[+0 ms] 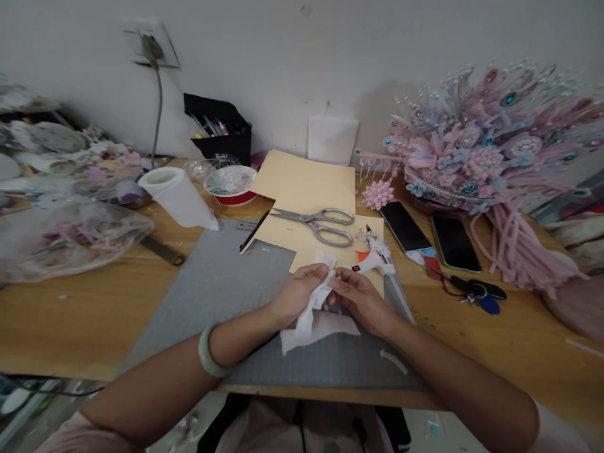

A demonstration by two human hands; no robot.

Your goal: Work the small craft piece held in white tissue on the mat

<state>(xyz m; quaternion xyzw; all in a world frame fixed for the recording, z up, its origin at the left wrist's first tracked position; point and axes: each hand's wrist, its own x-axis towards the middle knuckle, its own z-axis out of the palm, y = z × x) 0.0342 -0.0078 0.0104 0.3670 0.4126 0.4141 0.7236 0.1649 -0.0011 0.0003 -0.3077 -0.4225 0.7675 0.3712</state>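
A strip of thin white fabric [309, 318] is bunched between my two hands above the cutting mat. My left hand [302, 289], with a pale bangle [211, 351] on its wrist, is closed around the strip's upper part. My right hand [361, 299] pinches the same strip from the other side, its fingertips close to the left ones. Below them a flat white piece of fabric [340, 324] lies on the grey cutting mat [207, 302]. A white glue gun [372, 261] rests just beyond my right hand. Metal scissors [314, 219] lie on beige card sheets [306, 182] farther back.
A white fabric roll [174, 195], a red-rimmed bowl [231, 198] and a black pen holder [219, 132] stand at back left. To the right are two phones [406, 226], keys [476, 292] and a large pink beaded headdress [481, 145]. A plastic bag [94, 242] lies left.
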